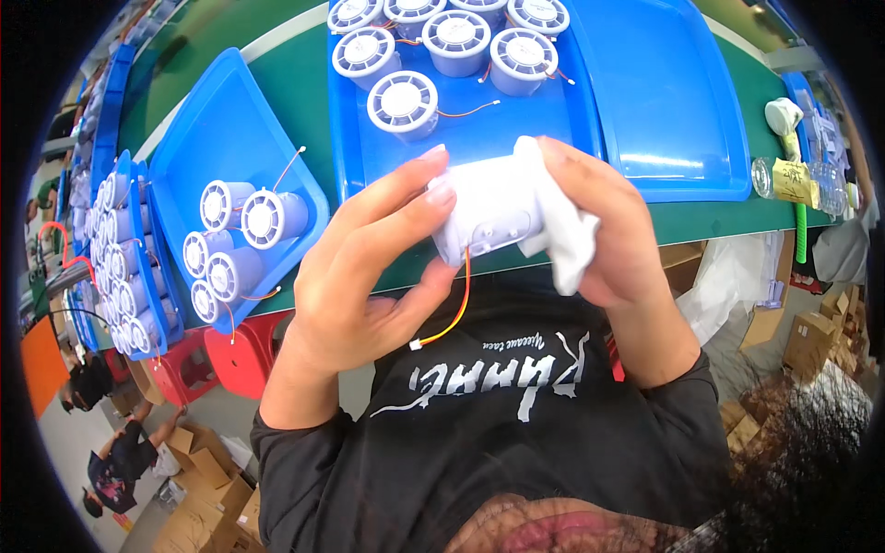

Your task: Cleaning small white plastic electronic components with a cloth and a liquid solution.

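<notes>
A white canister (493, 198) is gripped at one end by the left hand (355, 267); opposite, the right hand (604, 212) clasps a white cloth (572, 244) against it. Wires (468, 281) trail bodyward from the grip; beyond, a blue tray (530, 124) bears similar canisters (403, 101).

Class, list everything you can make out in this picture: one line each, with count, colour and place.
Held cylinder: one, white, centre
Wire: one, red and yellow, hanging from the held cylinder
Cloth: one, white, against the cylinder's right end
Cylinders: at least eight, white, middle tray; five, white, left tray; many more, far left
Right tray: one, blue, upper right
Table: one, green, under the trays
Bottle: one, clear, far right
Stools: at least two, red, lower left
Boxes: several, brown, both sides
Background person: one, dark-clothed, lower left
Shirt: one, black, on the wearer
Left hand: one, bare, gripping the cylinder
Right hand: one, bare, holding the cloth
</notes>
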{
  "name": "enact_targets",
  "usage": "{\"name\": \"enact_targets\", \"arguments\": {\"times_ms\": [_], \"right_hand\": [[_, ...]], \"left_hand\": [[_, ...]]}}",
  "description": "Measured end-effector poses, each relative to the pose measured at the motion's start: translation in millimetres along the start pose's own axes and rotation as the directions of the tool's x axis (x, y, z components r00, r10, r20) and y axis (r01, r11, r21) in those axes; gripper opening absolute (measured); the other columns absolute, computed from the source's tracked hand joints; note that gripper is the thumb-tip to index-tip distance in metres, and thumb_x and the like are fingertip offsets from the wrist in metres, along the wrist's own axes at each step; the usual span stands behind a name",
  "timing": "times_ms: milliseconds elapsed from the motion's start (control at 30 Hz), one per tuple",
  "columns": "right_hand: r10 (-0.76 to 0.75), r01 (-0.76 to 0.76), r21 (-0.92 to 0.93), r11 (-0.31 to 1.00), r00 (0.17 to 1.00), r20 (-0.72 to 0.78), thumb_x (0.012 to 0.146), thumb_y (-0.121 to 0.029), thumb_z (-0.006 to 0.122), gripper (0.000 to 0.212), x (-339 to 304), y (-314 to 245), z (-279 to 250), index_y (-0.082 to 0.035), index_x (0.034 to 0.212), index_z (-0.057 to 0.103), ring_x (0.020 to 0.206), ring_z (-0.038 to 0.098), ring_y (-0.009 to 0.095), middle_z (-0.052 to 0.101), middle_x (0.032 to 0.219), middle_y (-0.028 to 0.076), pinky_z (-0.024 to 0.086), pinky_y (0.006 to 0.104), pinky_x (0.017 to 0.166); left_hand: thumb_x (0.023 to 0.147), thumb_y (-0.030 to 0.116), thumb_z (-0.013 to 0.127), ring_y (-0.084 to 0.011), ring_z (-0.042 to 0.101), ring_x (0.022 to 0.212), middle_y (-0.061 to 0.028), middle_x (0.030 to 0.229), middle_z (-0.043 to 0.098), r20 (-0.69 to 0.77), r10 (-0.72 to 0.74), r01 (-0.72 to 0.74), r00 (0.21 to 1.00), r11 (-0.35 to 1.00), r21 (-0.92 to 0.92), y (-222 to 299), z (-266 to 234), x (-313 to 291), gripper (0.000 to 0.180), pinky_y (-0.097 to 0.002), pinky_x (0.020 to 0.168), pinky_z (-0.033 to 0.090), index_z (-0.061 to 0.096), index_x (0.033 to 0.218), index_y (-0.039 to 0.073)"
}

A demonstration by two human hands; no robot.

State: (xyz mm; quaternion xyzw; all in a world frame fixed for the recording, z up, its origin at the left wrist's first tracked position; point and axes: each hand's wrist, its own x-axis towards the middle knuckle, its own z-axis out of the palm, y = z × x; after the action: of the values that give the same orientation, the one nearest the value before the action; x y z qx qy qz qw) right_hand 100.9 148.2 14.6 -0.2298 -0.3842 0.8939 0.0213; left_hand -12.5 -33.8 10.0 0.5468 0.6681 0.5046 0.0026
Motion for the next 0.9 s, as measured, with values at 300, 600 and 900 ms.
{"name": "enact_targets", "arguments": {"times_ms": [300,600,900], "right_hand": [[-0.306,0.3,-0.12,0.946,0.951,-0.041,0.101,-0.036,0.042,0.05,-10,-14,-21,0.006,0.13,0.046,0.112,0.059,0.03,0.059,0.121,0.021,0.048,0.0417,0.092],[-0.493,0.664,-0.67,-0.333,0.483,0.724,0.095,-0.034,0.053,0.042,5,-7,-2,-0.002,0.119,0.062,0.11,0.056,0.032,0.061,0.118,0.014,0.042,0.0409,0.096],[-0.383,0.315,-0.392,0.864,0.918,-0.107,0.103,-0.029,0.043,0.048,-5,2,-35,0.011,0.129,0.048,0.112,0.058,0.023,0.06,0.122,0.017,0.043,0.0337,0.098]], "left_hand": [[0.073,-0.012,0.072,-0.0429,0.051,0.123,-0.0323,0.132,0.048,-0.006,-0.019,0.017,1.0,0.973,-0.228,-8,2,-9,0.075,-0.0486,0.099,0.047,0.033,0.136,0.002],[0.071,-0.012,0.073,-0.0343,0.058,0.117,-0.0259,0.127,0.052,-0.137,0.003,-0.025,0.991,0.987,-0.158,-7,3,-15,0.07,-0.039,0.097,0.051,0.038,0.131,-0.006],[0.071,-0.017,0.069,-0.0388,0.055,0.121,-0.0286,0.127,0.054,-0.12,0.009,-0.038,0.993,0.971,-0.238,-13,-3,-12,0.07,-0.043,0.1,0.047,0.038,0.132,-0.005]]}}
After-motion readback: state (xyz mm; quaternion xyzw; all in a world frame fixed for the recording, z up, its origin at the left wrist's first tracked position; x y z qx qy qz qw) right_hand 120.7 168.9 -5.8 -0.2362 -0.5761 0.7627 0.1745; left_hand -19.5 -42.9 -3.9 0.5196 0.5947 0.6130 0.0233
